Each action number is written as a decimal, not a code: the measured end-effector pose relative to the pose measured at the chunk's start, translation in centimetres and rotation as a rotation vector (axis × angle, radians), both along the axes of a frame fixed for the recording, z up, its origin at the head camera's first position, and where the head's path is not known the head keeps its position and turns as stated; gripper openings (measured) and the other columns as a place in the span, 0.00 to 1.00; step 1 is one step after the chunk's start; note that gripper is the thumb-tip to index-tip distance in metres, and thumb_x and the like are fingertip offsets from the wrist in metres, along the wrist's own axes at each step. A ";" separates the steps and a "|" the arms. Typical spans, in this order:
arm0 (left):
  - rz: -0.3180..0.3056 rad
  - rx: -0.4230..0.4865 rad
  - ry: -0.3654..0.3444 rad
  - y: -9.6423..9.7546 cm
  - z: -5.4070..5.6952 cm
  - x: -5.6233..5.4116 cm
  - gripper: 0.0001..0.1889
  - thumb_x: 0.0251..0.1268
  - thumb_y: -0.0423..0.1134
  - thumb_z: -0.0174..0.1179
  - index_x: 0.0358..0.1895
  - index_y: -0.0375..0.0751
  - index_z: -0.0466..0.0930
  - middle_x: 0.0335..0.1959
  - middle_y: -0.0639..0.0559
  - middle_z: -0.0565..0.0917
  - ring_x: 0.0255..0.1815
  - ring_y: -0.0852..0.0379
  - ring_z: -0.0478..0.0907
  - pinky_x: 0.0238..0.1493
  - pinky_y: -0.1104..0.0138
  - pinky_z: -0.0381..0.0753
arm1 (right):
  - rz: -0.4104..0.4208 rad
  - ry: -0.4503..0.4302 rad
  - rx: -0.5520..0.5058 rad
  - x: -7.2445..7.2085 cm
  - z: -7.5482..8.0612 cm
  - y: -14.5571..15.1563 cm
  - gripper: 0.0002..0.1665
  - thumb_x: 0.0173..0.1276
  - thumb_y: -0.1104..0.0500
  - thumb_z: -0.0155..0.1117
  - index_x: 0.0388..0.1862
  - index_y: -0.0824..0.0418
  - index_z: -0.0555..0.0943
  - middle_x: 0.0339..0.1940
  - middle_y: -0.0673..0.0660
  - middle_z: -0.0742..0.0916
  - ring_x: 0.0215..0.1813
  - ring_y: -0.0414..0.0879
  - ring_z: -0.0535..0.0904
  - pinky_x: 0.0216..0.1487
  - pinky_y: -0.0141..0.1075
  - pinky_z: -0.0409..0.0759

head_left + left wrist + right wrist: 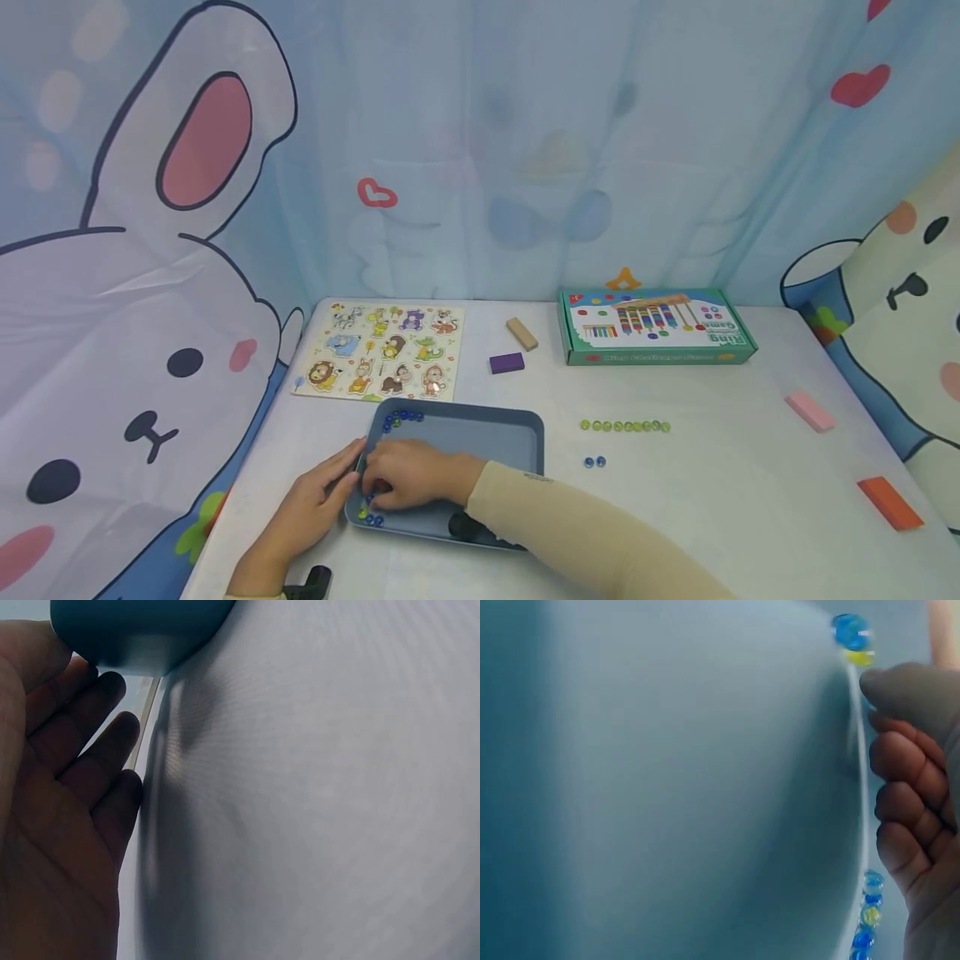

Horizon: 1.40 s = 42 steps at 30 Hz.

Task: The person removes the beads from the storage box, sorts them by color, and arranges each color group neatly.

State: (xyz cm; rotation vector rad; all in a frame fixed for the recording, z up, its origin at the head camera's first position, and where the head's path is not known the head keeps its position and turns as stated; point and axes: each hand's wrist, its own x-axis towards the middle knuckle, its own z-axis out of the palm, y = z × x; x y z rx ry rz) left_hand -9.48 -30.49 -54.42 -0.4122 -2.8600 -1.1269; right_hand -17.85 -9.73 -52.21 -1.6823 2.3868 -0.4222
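Note:
A blue-grey tray [465, 410] lies on the table with blue and yellow-green glass marbles [405, 415] along its upper left rim. More marbles [371, 518] are gathered in its near left corner. My right hand [412, 473] reaches into the tray's left end, fingers curled, tips down beside the corner marbles. In the right wrist view, the thumb tip is close to a blue marble [852, 631] and a yellow one [860, 657]; whether the fingers pinch a marble, I cannot tell. My left hand [311, 504] rests against the tray's left wall, fingers loosely extended.
Right of the tray sit a row of yellow-green marbles [627, 426] and two blue marbles [595, 462]. Behind are an animal puzzle board [382, 350], a tan block [522, 333], a purple block [507, 363] and a green game box [658, 327]. Pink [810, 412] and orange blocks [890, 502] lie far right.

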 end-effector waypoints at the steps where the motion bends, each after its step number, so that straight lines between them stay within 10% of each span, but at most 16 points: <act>1: 0.003 -0.004 -0.004 0.0 0.0 0.0 0.26 0.83 0.46 0.54 0.79 0.46 0.68 0.78 0.48 0.72 0.78 0.45 0.71 0.71 0.90 0.51 | -0.013 -0.005 -0.014 -0.1 0.0 0.2 0.09 0.70 0.48 0.73 0.47 0.47 0.91 0.34 0.39 0.84 0.35 0.29 0.71 0.35 0.17 0.67; 24: 0.013 -0.031 -0.003 0.5 0.3 -0.1 0.26 0.83 0.44 0.55 0.79 0.47 0.69 0.78 0.49 0.73 0.78 0.45 0.71 0.70 0.90 0.50 | -0.319 0.007 -0.343 -1.3 5.3 9.0 0.08 0.70 0.50 0.75 0.44 0.49 0.92 0.31 0.45 0.84 0.38 0.36 0.74 0.42 0.25 0.75; 42: 0.030 -0.054 -0.034 0.0 0.2 0.4 0.26 0.84 0.48 0.53 0.79 0.50 0.69 0.79 0.51 0.72 0.78 0.46 0.69 0.69 0.91 0.50 | -0.586 0.030 -0.382 -1.1 5.4 18.6 0.08 0.64 0.53 0.80 0.41 0.50 0.91 0.29 0.42 0.82 0.39 0.37 0.74 0.37 0.29 0.77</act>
